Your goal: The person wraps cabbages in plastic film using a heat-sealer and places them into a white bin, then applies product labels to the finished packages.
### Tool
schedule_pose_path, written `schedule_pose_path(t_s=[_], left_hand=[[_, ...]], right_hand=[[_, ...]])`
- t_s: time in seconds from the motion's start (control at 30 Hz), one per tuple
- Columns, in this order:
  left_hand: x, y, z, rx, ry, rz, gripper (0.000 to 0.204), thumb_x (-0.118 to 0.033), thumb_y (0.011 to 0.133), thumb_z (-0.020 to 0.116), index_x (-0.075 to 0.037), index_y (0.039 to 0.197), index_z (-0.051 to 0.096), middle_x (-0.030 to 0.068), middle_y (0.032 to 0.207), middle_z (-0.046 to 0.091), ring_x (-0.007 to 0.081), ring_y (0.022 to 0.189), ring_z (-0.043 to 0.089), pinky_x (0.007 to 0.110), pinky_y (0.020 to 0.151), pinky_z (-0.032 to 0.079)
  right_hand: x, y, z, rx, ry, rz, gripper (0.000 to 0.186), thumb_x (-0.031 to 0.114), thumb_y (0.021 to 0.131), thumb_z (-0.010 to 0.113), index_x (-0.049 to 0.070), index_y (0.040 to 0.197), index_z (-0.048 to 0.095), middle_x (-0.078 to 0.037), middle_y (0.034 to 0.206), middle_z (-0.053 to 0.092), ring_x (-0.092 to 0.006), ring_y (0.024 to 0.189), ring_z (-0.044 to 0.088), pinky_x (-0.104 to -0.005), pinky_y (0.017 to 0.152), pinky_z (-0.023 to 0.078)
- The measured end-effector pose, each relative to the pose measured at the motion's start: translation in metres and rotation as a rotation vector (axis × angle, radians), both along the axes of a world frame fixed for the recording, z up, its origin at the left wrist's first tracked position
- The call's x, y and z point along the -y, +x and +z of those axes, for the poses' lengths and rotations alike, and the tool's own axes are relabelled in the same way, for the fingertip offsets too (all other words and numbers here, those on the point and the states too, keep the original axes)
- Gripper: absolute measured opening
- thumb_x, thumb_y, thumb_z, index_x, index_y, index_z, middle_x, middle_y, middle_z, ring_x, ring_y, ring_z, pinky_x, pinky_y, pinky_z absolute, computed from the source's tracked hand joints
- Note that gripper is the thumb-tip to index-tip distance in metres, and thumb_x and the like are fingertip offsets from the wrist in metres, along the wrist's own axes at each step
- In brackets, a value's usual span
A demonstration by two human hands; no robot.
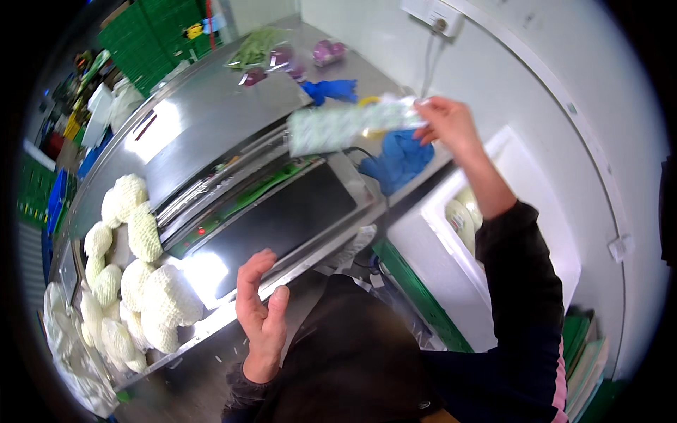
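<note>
Near the crumpled blue plastic [403, 163], the right hand [450, 125] pinches one end of a pale patterned strip [328, 132] extending leftward; the left hand [263, 324], fingers spread, is well apart.

A white wall [522, 84] stands along the right edge of the steel table [370, 74]; a narrow strip [564, 106] runs along it, near a socket [444, 15] with a cable [427, 63]; green crates [144, 46] stand past the surface's left edge; dark floor [204, 384] shows below its near edge; glare whitens the steel.
</note>
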State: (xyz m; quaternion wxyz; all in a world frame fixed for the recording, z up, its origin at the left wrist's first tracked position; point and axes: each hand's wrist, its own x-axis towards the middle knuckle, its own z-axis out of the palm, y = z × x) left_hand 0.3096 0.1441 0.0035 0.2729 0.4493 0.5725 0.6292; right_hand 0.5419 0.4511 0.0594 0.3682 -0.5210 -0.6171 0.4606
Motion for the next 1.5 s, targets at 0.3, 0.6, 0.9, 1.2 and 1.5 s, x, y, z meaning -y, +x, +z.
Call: schedule_pose_path(t_s=[0.3,0.6,0.9,1.2,1.5], left_hand=[[0.052,-0.061,-0.044,0.109,-0.262,0.247,0.024,0.002,0.087,0.058,0.0,0.111,0.057,0.0066,0.106,0.062,0.0132,0.099,0.059,0.026,0.085,0.047],[0.122,-0.155,-0.08,-0.39,-0.484,1.255,0.063,-0.012,0.08,0.072,-0.001,0.133,0.041,0.0149,0.138,0.04,0.0259,0.126,0.04,0.037,0.101,0.035],[0.101,-0.282,-0.083,-0.295,-0.327,1.172,0.06,-0.02,0.085,0.068,0.005,0.133,0.041,0.0194,0.136,0.043,0.0281,0.129,0.04,0.04,0.108,0.03],[0.028,-0.493,-0.134,0.161,-0.537,0.942,0.084,-0.044,0.076,0.074,0.009,0.133,0.041,0.0275,0.134,0.047,0.034,0.125,0.047,0.038,0.103,0.037],[0.002,-0.538,-0.159,0.27,-0.85,0.489,0.105,-0.045,0.069,0.079,0.01,0.14,0.026,0.0238,0.12,0.054,0.0267,0.098,0.059,0.035,0.078,0.049]], right_hand=[[-0.219,0.001,-0.078,0.019,0.558,-0.342,0.034,0.027,0.088,0.068,-0.002,0.106,0.062,-0.007,0.083,0.068,-0.0131,0.067,0.066,-0.0242,0.056,0.053],[-0.213,-0.02,-0.201,1.019,0.481,0.345,0.041,0.005,0.077,0.067,0.001,0.117,0.058,-0.019,0.111,0.062,-0.0349,0.106,0.059,-0.0398,0.093,0.045],[-0.165,-0.171,-0.061,0.685,0.572,0.411,0.04,0.008,0.083,0.064,0.002,0.122,0.056,-0.014,0.114,0.062,-0.0259,0.106,0.06,-0.0348,0.094,0.045],[0.073,-0.528,-0.067,0.25,0.128,1.11,0.052,0.035,0.085,0.068,0.0,0.122,0.057,-0.016,0.119,0.062,-0.0252,0.104,0.062,-0.0364,0.089,0.049],[0.118,-0.714,-0.23,0.94,0.063,0.974,0.08,0.057,0.082,0.059,-0.003,0.133,0.047,-0.025,0.127,0.055,-0.0333,0.122,0.052,-0.0385,0.102,0.04]])
